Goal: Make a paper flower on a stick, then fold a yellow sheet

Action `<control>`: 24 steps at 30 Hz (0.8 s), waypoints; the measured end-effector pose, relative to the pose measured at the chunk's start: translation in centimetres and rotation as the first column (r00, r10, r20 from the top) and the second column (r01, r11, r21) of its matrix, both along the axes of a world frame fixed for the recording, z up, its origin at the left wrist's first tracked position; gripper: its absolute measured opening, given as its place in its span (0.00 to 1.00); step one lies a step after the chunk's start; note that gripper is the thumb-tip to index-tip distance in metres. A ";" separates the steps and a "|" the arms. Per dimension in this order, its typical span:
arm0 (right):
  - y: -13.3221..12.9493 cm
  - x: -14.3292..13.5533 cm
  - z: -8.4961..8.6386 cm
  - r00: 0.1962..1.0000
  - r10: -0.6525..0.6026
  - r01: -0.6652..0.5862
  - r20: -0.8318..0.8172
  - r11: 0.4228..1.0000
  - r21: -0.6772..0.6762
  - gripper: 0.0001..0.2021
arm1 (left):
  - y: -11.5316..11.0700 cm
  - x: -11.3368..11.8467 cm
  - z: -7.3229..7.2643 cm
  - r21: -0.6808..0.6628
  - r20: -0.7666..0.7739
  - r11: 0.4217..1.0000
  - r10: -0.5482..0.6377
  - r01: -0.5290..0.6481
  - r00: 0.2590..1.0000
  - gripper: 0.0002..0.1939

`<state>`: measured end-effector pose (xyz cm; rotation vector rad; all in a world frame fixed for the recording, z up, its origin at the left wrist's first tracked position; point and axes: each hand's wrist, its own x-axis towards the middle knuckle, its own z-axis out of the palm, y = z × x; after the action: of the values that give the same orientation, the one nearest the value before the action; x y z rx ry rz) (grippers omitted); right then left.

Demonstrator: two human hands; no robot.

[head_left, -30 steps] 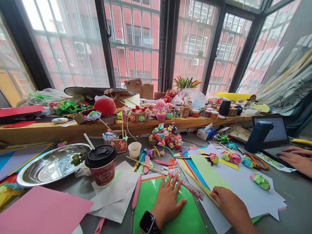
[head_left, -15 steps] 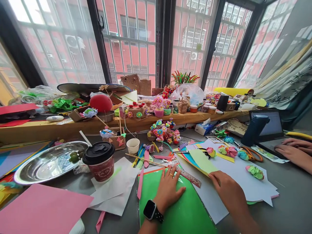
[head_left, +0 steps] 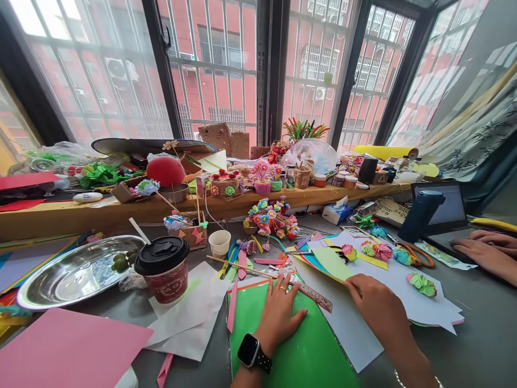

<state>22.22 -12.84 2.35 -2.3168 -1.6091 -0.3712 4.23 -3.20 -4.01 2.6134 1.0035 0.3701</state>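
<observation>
R hand (head_left: 378, 303): thumb + fingers pinched together on near corner of pale green paper (head_left: 333, 264); can't tell if one sheet or several are in the grip. Paper lies R of centre, its far part over other coloured sheets, w/ white sheets (head_left: 355, 337) underneath.

L hand (head_left: 278, 312): palm down, fingers spread apart, resting flat on green pack (head_left: 315, 353), which looks to be in a clear sleeve; nothing gripped. Smartwatch (head_left: 249, 350) on that wrist.

Step in hand, my read: R lifting or separating the paper edge while L steadies the pack. Next move prob. calls for a firm pinch on just the wanted layer(s), raised gently so sheets underneath don't drag; L hand flat.

Just beyond L fingers: patterned ruler (head_left: 317, 296) slanting btwn pack & white sheets, plus thin stick (head_left: 238, 267). Pink folded strip (head_left: 231, 310) along pack's L edge.

Further L on tabletop (head_left: 210, 372): lidded cup (head_left: 166, 277) w/ straw, metal tray (head_left: 42, 288), pink sheet (head_left: 68, 345).

Further R: crumpled-paper flower (head_left: 421, 284) on white sheets; dark bottle (head_left: 420, 215); co-worker's hands (head_left: 479, 249) at laptop (head_left: 442, 207).
</observation>
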 end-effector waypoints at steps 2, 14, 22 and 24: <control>-0.2 0.0 -0.2 1.000 0.003 -0.003 -0.016 1.000 -0.017 0.15 | -0.1 0.0 0.2 -0.002 0.014 1.000 0.010 -0.010 1.000 0.27; -1.0 -0.1 -1.0 1.000 0.026 -0.025 -0.012 0.999 0.030 0.14 | 0.4 0.1 -0.4 -0.074 0.319 0.997 0.051 -0.029 0.946 0.18; -1.4 -0.6 -1.0 0.990 -0.054 0.032 -0.130 0.986 -0.165 0.13 | 0.8 0.6 2.0 -0.659 0.607 0.739 0.410 0.142 0.681 0.17; -1.4 -0.8 -0.9 0.985 -0.059 0.025 -0.162 0.978 -0.205 0.13 | 0.8 1.4 2.3 -0.825 0.483 0.539 0.513 0.172 0.709 0.19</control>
<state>21.46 -14.21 1.46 -2.4586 -1.5819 -0.0199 5.62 -2.45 -1.66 1.2845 0.8575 0.6549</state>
